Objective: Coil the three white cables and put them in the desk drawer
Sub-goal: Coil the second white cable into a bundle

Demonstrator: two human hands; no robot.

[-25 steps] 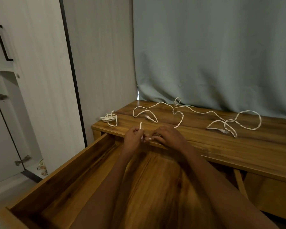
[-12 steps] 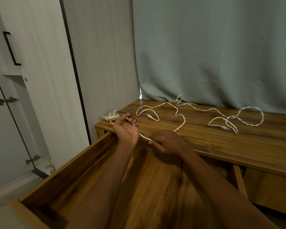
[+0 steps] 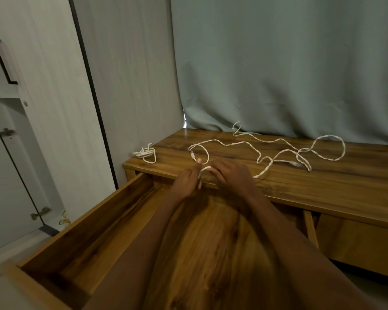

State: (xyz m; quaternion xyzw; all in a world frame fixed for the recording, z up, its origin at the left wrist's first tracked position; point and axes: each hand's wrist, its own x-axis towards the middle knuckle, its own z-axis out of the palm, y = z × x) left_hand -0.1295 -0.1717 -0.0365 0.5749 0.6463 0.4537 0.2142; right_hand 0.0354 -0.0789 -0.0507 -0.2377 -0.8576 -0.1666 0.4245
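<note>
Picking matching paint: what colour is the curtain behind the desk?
The curtain is a muted grey-green; the head view shows it.

— What do I see of the body from here?

— Two bare forearms reaching out over the open drawer [image 3: 81, 222], no sleeves, watch or rings visible. The left hand [image 3: 187, 181] and right hand [image 3: 232, 176] are bare too, with short, pale fingernails.

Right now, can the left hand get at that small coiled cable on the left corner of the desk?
Probably yes. The coiled cable lies in the open on the desk, nothing between it and the left hand. But that hand is holding the loose cable and would likely need to let go first.
</note>
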